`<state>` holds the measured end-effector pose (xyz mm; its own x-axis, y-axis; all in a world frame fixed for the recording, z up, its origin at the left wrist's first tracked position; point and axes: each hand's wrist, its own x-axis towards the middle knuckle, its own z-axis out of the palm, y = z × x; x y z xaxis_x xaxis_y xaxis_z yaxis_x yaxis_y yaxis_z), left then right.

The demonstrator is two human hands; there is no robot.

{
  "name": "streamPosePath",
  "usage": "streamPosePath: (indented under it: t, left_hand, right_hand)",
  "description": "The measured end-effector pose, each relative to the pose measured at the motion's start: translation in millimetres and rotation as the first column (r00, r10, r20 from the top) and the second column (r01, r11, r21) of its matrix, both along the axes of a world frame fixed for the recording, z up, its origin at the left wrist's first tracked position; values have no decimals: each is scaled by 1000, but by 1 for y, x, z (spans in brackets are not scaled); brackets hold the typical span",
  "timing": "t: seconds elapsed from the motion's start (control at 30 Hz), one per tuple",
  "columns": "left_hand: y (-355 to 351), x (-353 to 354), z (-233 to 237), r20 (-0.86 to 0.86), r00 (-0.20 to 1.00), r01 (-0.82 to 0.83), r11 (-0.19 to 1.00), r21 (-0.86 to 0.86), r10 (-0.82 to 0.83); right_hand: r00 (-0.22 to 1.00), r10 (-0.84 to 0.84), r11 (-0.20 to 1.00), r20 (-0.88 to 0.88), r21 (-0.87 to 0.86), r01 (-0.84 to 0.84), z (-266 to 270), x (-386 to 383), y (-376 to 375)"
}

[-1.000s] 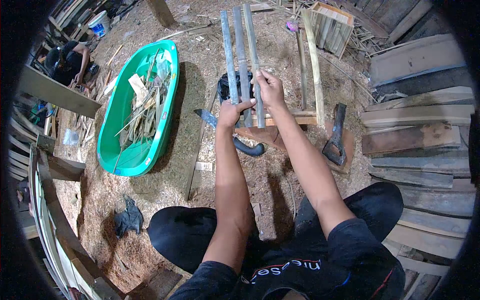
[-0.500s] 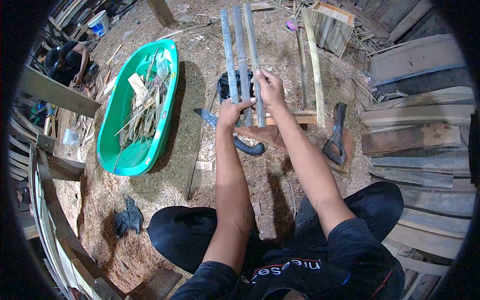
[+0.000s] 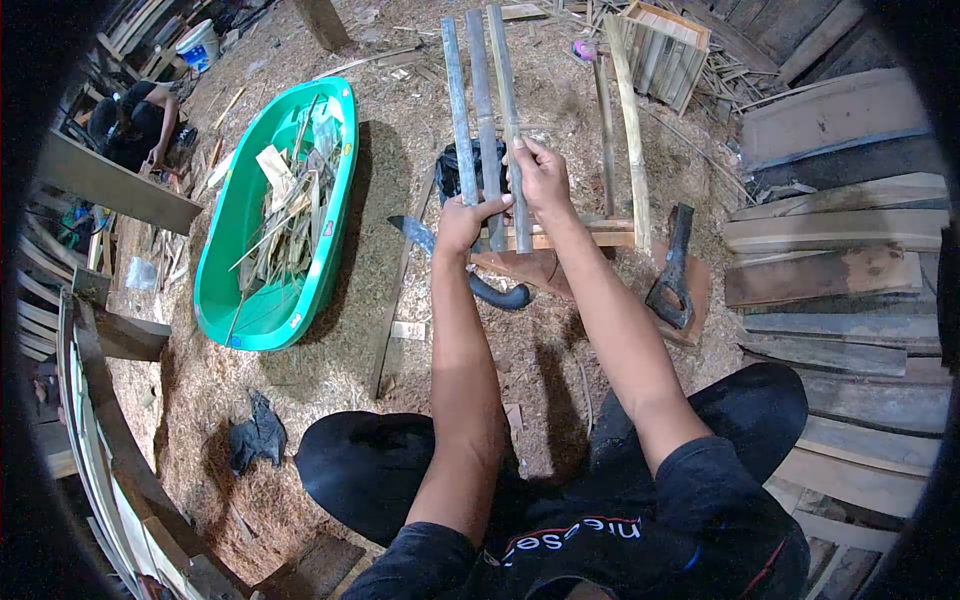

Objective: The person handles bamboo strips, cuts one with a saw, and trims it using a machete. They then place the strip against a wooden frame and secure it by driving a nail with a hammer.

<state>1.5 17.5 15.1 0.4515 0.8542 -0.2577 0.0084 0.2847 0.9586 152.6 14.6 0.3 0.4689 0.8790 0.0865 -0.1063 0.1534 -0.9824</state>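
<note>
Three long grey bamboo slats (image 3: 481, 95) stand side by side, pointing away from me. My left hand (image 3: 461, 222) grips the lower part of the left slats, thumb stretched across them. My right hand (image 3: 541, 177) is closed around the right slat (image 3: 503, 70). The slats' lower ends rest near a wooden block (image 3: 560, 238) on the sawdust floor. A big knife with a black handle (image 3: 470, 275) lies just under my left hand.
A green plastic tub (image 3: 262, 210) with bamboo scraps sits at the left. A hatchet (image 3: 672, 270) lies on a board at the right. Planks (image 3: 840, 250) are stacked far right; a slatted crate (image 3: 662, 42) is at the top. Another person (image 3: 135, 120) crouches at upper left.
None of note; my hands and the slats stay almost still, with the right hand shifted very slightly on its slat.
</note>
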Motion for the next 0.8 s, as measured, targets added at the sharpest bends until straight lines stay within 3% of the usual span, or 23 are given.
streamPosePath:
  t: [0.3,0.4,0.43,0.7,0.8]
  left_hand:
    - [0,3,-8,43,996,-75,997,31,74]
    - [0,2,-17,72,993,-100,995,30,97]
    - [0,2,-18,79,990,-112,993,-23,113]
    - [-6,4,-14,87,953,-297,953,59,292]
    - [5,4,-9,90,911,-410,909,73,403]
  right_hand:
    - [996,-38,999,86,33,35,-16,4,9]
    - [1000,-3,1000,-10,-9,3,-30,11,14]
    - [999,2,1000,-42,-4,-2,-16,8,6]
    - [968,-60,992,-243,90,84,59,34,-11]
    - [954,36,994,-298,107,-4,88,41,-16]
